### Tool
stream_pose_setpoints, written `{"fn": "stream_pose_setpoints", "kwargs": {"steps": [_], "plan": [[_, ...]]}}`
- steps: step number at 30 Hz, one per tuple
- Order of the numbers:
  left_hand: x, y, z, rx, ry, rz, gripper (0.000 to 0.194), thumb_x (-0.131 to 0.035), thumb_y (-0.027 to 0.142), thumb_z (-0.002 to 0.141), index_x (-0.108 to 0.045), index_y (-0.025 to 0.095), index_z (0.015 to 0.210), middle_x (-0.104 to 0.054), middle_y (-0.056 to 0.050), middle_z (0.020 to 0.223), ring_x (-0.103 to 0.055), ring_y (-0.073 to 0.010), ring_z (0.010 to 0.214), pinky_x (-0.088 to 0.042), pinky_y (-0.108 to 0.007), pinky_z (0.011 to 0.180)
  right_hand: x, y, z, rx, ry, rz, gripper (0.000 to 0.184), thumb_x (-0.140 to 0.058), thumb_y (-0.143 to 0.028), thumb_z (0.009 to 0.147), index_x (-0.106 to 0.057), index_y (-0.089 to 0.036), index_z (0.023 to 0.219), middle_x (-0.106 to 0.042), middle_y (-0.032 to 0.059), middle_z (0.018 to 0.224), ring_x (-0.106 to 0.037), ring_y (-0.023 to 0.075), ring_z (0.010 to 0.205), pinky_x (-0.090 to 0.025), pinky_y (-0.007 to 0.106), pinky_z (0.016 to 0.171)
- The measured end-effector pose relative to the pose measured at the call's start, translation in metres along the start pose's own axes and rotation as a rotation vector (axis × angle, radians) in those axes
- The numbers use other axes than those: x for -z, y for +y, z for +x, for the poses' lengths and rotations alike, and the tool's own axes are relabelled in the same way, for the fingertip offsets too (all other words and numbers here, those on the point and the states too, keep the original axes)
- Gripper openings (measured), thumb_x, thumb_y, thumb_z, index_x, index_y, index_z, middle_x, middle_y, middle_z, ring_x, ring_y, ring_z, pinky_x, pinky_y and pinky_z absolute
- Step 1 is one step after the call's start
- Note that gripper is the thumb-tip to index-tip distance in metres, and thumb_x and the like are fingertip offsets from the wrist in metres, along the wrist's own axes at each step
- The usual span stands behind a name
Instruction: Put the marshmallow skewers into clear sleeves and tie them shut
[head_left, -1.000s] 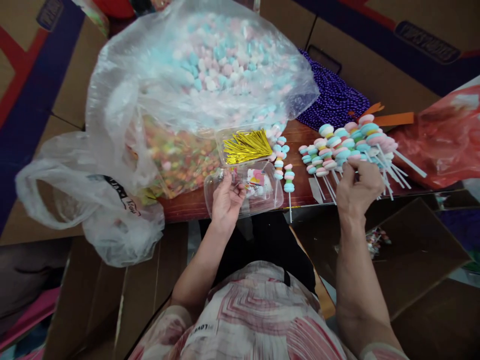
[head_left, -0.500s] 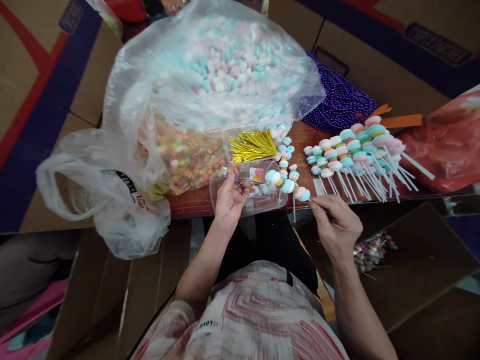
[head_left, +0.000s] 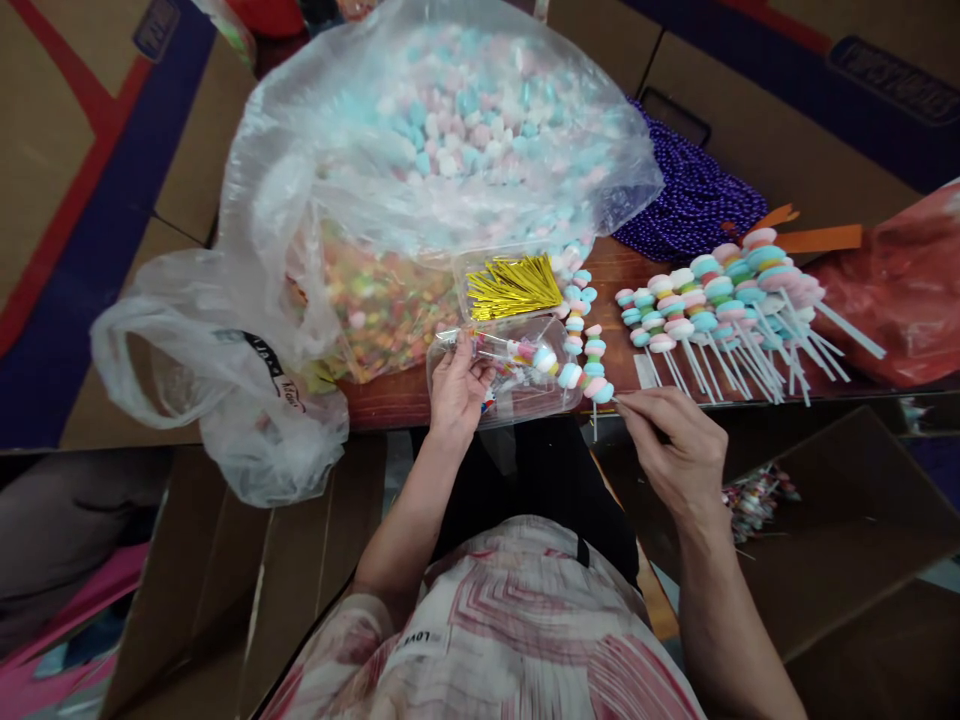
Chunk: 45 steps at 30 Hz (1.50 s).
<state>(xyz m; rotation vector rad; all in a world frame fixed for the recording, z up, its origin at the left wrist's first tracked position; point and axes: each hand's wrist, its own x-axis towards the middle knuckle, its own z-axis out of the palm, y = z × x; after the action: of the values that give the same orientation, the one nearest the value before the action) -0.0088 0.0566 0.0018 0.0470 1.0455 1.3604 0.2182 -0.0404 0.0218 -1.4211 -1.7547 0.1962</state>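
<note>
My right hand (head_left: 679, 445) pinches the thin stick of a marshmallow skewer (head_left: 571, 376), strung with pastel blue, white and pink pieces, and tilts it up to the left. The skewer's upper end is at the mouth of a small clear printed bag (head_left: 499, 346). My left hand (head_left: 459, 395) has its thumb and fingers closed on that bag. Beneath them lies a clear plastic tray (head_left: 551, 398) with more printed bags inside. Behind it, gold twist ties (head_left: 514, 287) fill another clear container. More marshmallow skewers (head_left: 595, 350) rest just beyond the held one.
A large clear bag of marshmallows (head_left: 457, 120) and a bag of coloured candies (head_left: 390, 320) stand behind. Stacked skewers (head_left: 712, 300) lie right, near purple beaded cord (head_left: 686, 190) and a red bag (head_left: 900, 290). An open cardboard box (head_left: 862, 530) with wrapped skewers sits below the table's edge.
The skewer's upper end has moved left into the opening of the clear bag. My hands keep their grips, and the view has shifted slightly.
</note>
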Motion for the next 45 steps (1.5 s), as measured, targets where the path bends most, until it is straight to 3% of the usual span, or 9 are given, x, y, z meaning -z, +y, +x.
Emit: {"fn": "stream_pose_setpoints", "kwargs": {"steps": [5,12,16,25,32,40,45], "plan": [[0.002,-0.003,0.001,-0.007,0.012,-0.017,0.030,-0.090,0.034,0.075,-0.065,0.019,0.076,-0.069,0.003,0.067,-0.064,-0.0087,0.058,-0.048,-0.022,0.064,-0.004,-0.004,-0.001,-0.066,-0.021,0.083,0.012,-0.069,-0.017,0.092,-0.078,-0.025,0.094,-0.075,0.0034,0.087,-0.071,0.0181,0.081,-0.056,0.032,0.075],[0.007,-0.007,0.006,-0.054,-0.007,-0.054,0.028,-0.090,0.033,0.075,-0.066,0.018,0.078,-0.074,0.002,0.077,-0.069,-0.0102,0.071,-0.052,-0.025,0.077,-0.006,-0.003,-0.006,-0.410,-0.120,0.375,0.007,-0.074,-0.024,0.088,-0.076,-0.023,0.081,-0.073,0.0005,0.081,-0.067,0.0166,0.076,-0.050,0.030,0.072],[0.010,-0.008,0.006,-0.085,-0.037,0.006,0.031,-0.091,0.035,0.073,-0.066,0.017,0.077,-0.073,0.002,0.077,-0.070,-0.0104,0.071,-0.052,-0.025,0.079,-0.008,0.000,-0.006,-0.503,-0.121,0.423,0.007,-0.076,-0.026,0.085,-0.077,-0.023,0.079,-0.072,0.0002,0.080,-0.065,0.0169,0.075,-0.049,0.030,0.073],[0.011,-0.020,0.001,-0.135,-0.212,0.122,0.043,-0.095,0.047,0.061,-0.069,0.016,0.077,-0.075,0.000,0.079,-0.072,-0.0114,0.072,-0.057,-0.023,0.073,-0.024,-0.002,-0.006,-0.547,-0.118,0.447,0.010,-0.074,-0.029,0.085,-0.077,-0.022,0.078,-0.070,-0.0006,0.076,-0.061,0.0151,0.071,-0.046,0.028,0.068],[0.010,-0.023,-0.003,-0.130,-0.210,0.161,0.043,-0.090,0.050,0.071,-0.068,0.016,0.084,-0.077,-0.002,0.082,-0.074,-0.0140,0.075,-0.059,-0.026,0.075,-0.032,-0.011,-0.007,-0.501,-0.175,0.375,0.017,-0.067,-0.031,0.091,-0.074,-0.021,0.079,-0.061,-0.0031,0.064,-0.055,0.0123,0.060,-0.042,0.026,0.060],[0.006,-0.036,-0.017,-0.123,-0.338,0.207,0.049,-0.090,0.054,0.068,-0.070,0.018,0.093,-0.079,-0.005,0.086,-0.078,-0.0205,0.088,-0.061,-0.031,0.081,-0.051,-0.028,-0.011,-0.341,-0.126,0.219,0.018,-0.062,-0.028,0.095,-0.072,-0.021,0.082,-0.065,-0.0022,0.065,-0.058,0.0122,0.058,-0.044,0.025,0.062],[0.004,-0.042,-0.029,-0.055,-0.414,0.235,0.044,-0.086,0.055,0.074,-0.069,0.018,0.090,-0.078,-0.005,0.086,-0.078,-0.0218,0.094,-0.061,-0.031,0.083,-0.066,-0.045,-0.003,-0.360,-0.045,0.186,0.024,-0.056,-0.027,0.096,-0.064,-0.021,0.074,-0.059,-0.0024,0.061,-0.052,0.0117,0.054,-0.039,0.025,0.058]]}}
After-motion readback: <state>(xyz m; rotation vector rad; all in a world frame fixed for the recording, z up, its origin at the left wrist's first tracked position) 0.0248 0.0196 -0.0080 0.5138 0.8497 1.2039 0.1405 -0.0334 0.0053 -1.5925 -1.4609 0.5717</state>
